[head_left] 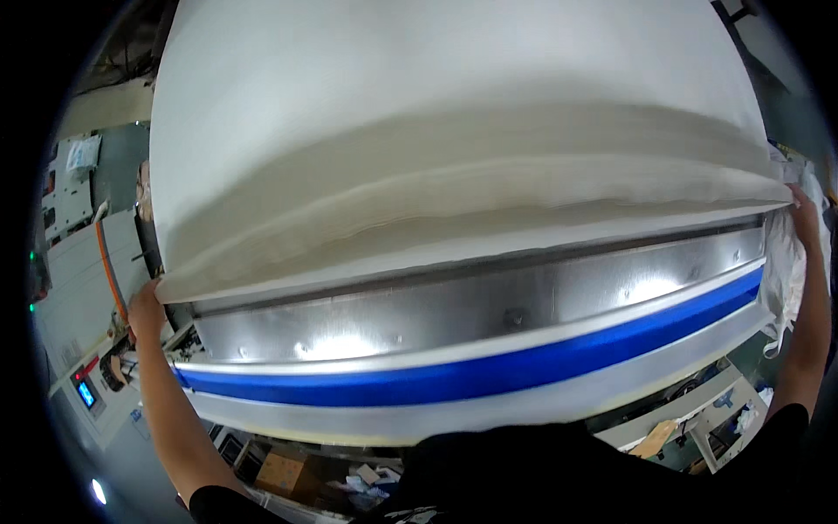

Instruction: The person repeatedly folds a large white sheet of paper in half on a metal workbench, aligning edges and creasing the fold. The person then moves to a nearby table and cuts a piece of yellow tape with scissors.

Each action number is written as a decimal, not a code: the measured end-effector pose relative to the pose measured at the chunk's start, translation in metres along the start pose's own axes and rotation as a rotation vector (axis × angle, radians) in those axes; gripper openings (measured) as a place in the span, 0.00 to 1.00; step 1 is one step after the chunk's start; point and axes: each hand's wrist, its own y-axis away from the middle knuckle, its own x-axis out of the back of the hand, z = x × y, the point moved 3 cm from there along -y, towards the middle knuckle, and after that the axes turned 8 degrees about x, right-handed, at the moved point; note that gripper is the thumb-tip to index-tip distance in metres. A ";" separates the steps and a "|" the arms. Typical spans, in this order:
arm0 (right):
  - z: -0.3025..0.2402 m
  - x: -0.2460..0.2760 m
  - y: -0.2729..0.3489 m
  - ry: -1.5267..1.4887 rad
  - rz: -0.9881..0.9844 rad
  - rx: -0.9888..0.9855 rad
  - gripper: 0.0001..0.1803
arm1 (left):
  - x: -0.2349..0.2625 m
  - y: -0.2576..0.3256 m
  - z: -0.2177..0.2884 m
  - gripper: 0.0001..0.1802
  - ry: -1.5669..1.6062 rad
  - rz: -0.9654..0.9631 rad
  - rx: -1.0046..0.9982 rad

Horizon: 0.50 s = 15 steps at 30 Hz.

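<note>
A large off-white sheet spreads across the upper and middle part of the view, its near edge lifted into a long, shallow fold that casts a soft shadow on the surface behind; whether it is cloth or another material, I cannot tell. The hands are wide apart, each closed on one end of that near edge: the left hand grips the left corner, and the right hand grips the right corner, which sits higher in the view. Just below the edge runs a shiny metal strip with small round fastener-like spots and two bright reflections. Nearer the person, a bright blue band follows the same line, and below it lies a pale panel. Beside the right forearm hangs a crumpled white plastic-like bag. Near the left hand, an orange hose runs down in front of a white cabinet, with a small lit screen lower down. Below the pale panel, a cardboard box is at the left, and a light-coloured table is at the right.
</note>
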 end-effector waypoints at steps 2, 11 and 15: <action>0.040 0.017 0.026 0.073 0.033 0.026 0.25 | 0.015 0.016 -0.005 0.17 0.012 -0.033 0.018; 0.024 -0.030 0.150 0.244 -0.203 0.162 0.23 | -0.081 0.136 -0.050 0.17 -0.365 -0.478 -0.275; -0.027 -0.063 0.180 0.288 -0.552 0.152 0.21 | -0.111 0.193 -0.027 0.15 -0.513 -0.714 -0.456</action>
